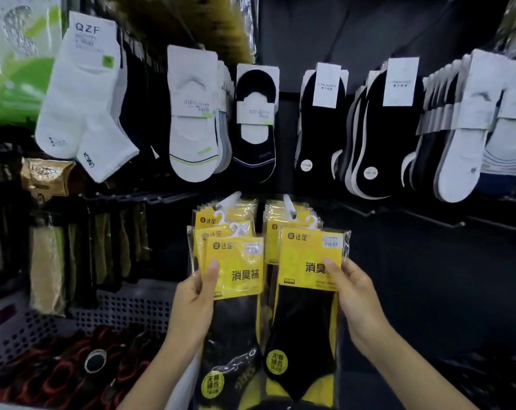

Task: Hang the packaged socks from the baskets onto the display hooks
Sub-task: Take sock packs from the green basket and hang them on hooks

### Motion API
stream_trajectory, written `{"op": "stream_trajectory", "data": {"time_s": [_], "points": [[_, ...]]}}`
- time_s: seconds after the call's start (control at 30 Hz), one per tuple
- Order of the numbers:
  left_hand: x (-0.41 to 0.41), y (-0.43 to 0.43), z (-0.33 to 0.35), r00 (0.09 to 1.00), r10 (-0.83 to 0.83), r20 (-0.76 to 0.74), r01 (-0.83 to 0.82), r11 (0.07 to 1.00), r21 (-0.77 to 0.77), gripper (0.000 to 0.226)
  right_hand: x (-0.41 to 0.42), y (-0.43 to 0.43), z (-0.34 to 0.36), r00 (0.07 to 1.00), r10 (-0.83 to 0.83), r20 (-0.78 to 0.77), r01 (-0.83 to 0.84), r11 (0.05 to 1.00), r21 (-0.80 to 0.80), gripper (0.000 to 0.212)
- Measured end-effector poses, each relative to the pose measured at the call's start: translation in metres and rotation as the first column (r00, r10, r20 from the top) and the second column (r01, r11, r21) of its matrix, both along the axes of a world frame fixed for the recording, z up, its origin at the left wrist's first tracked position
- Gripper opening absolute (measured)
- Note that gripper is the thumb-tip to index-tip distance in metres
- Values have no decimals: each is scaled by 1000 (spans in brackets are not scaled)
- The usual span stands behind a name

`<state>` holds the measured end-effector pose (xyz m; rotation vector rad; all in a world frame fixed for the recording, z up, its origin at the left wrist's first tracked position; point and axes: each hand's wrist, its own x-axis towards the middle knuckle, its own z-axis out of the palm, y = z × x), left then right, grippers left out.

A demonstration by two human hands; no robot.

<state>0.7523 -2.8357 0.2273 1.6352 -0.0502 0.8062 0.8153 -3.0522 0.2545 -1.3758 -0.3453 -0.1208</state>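
Note:
My left hand [196,294] grips a small stack of yellow-carded packs of black socks [236,270], thumb on the front card. My right hand [349,288] holds a single yellow-carded sock pack [307,261] by its right edge, thumb across the card. Both are raised in front of two display hooks [289,205] that carry more of the same yellow packs [230,214]. The white plastic hanger loop of the right pack [312,221] sits just below and right of the right hook's tip.
White and black low-cut socks [191,113] hang in rows above. A grey perforated basket [123,309] at lower left holds dark and red packaged items. Olive and tan socks [73,255] hang at left. Bare hooks [428,218] stick out at right.

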Motion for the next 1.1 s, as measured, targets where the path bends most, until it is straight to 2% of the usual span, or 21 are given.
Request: {"op": "stream_trajectory", "data": {"time_s": [0.13, 0.27, 0.43, 0.67, 0.77, 0.83, 0.9, 0.93, 1.0, 1.1], "points": [[-2, 14, 6, 995, 81, 54, -81, 997, -10, 61, 18, 8, 10, 998, -42, 37, 44, 998, -47, 14], [1, 22, 6, 996, 61, 64, -62, 998, 6, 72, 35, 24, 10, 998, -43, 42, 47, 994, -94, 12], [5, 26, 6, 993, 84, 85, -84, 996, -4, 47, 60, 33, 6, 993, -102, 64, 109, 988, -110, 13], [5, 22, 6, 996, 76, 38, -76, 997, -12, 52, 84, 37, 2, 955, -265, 129, 288, 935, -209, 21], [4, 12, 6, 996, 77, 52, -77, 997, -8, 43, 77, 36, -1, 927, -348, 138, 372, 902, -221, 22], [5, 6, 5, 998, 53, 46, -53, 998, -17, 48, 67, 32, -3, 897, -411, 163, 439, 872, -216, 34], [8, 3, 3, 999, 15, 32, -14, 999, -29, 63, 50, 28, -5, 880, -432, 197, 466, 864, -188, 36], [9, 0, 1, 1000, 2, 16, -1, 999, -36, 68, 40, 27, -5, 894, -401, 199, 433, 886, -166, 29], [10, -9, 1, 1000, 8, -9, -8, 999, -54, 66, 19, 28, -6, 957, -246, 154, 265, 957, -120, 18], [14, -24, -2, 999, -31, -19, 30, 999, -36, 51, -7, 33, -8, 993, -44, 107, 53, 995, -88, 36]]}}
